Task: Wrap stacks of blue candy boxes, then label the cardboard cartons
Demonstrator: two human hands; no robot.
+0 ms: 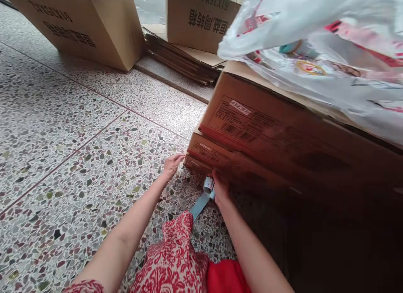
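With its fingers drawn together, my left hand (pixel 172 164) touches the left corner of the lowest cardboard box (pixel 198 166) in a stack; whatever lies between the fingertips is too small to make out. My right hand (pixel 221 188) is closed around part of a light-blue object (pixel 199 205) just in front of the box's side. This object has a flat blue strip and a round, pale printed end (pixel 208 184). The hand and shadow hide the rest of it. Another flat box (pixel 210 148) and a taller carton (pixel 245 116) with a label rest above.
White plastic bags (pixel 302 62) with packaged goods lie on top of the stack. Behind are a large carton (pixel 94 32), another carton (pixel 201 20) and flattened cardboard (pixel 185 60). Speckled terrazzo floor (pixel 78 158) extends leftward. Red-patterned clothing (pixel 170 259) is close below my hands.
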